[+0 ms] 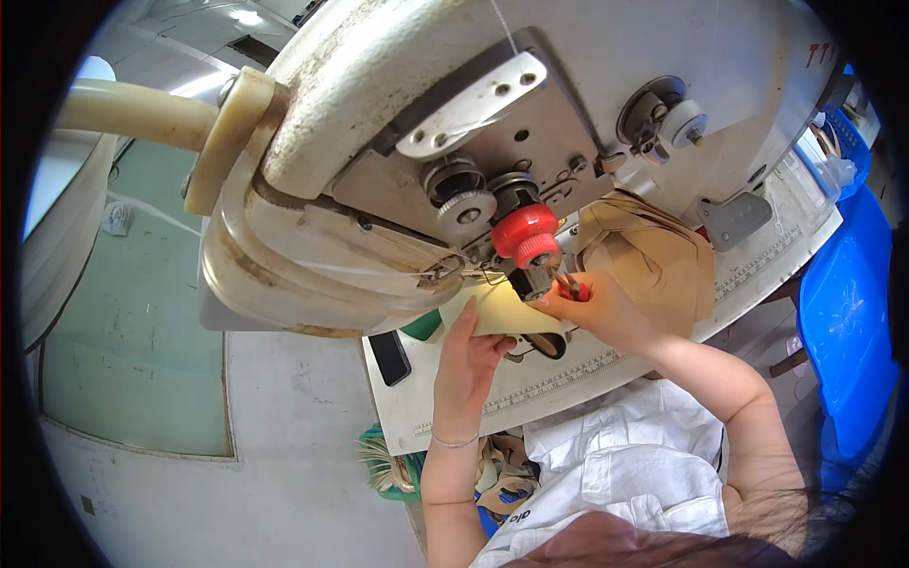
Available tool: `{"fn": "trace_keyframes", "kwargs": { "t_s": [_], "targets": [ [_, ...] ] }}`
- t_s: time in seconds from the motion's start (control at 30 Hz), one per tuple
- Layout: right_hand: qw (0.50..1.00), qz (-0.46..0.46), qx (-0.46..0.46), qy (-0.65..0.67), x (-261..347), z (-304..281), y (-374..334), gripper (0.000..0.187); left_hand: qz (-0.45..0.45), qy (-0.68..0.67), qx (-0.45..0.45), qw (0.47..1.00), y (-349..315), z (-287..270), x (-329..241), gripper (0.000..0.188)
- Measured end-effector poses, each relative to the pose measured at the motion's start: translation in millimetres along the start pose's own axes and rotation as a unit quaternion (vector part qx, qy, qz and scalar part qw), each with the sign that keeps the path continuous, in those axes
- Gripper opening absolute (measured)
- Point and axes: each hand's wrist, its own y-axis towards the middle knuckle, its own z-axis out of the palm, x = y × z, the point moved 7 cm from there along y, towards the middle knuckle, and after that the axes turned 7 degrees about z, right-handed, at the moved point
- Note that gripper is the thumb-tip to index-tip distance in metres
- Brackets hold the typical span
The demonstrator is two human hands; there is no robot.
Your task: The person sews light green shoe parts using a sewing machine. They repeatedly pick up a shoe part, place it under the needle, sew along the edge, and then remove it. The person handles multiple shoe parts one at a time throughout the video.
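Note:
A pale yellow sheet-like piece lies under the head of a large off-white sewing machine. My left hand pinches its left edge, thumb on top and fingers curled beneath. My right hand is closed around a small red-handled metal tool, possibly thread snips; its fingertips are at the sheet's right side, by the needle area. The machine's head partly hides the sheet's far edge. Just above my right fingertips sits a red tension knob. A dark curved strip shows below the sheet.
Tan cut pieces are piled right of my right hand. A dark phone lies at the left of the white worktable, which has ruler markings along its front. Blue plastic stands at the right. Scraps in a green container sit below.

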Motion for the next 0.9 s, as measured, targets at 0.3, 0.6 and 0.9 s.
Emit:
{"fn": "trace_keyframes", "kwargs": {
  "t_s": [0.3, 0.6, 0.9],
  "targets": [
    [0.999, -0.021, -0.026, 0.013, 13.9, 1.5, -0.1, 0.031, 0.101, 0.141, -0.010, 0.985, 18.5, -17.3, -9.6, 0.021],
    [0.986, -0.078, -0.046, -0.140, 31.3, -5.2, -2.7, 0.028, 0.158, 0.255, -0.014, 0.954, 1.8, 3.4, -2.6, 0.033],
    [0.997, -0.056, -0.018, -0.052, 22.6, -8.0, -0.5, 0.030, 0.123, 0.173, -0.028, 0.977, 23.6, -3.3, -1.5, 0.025]
  ]
}}
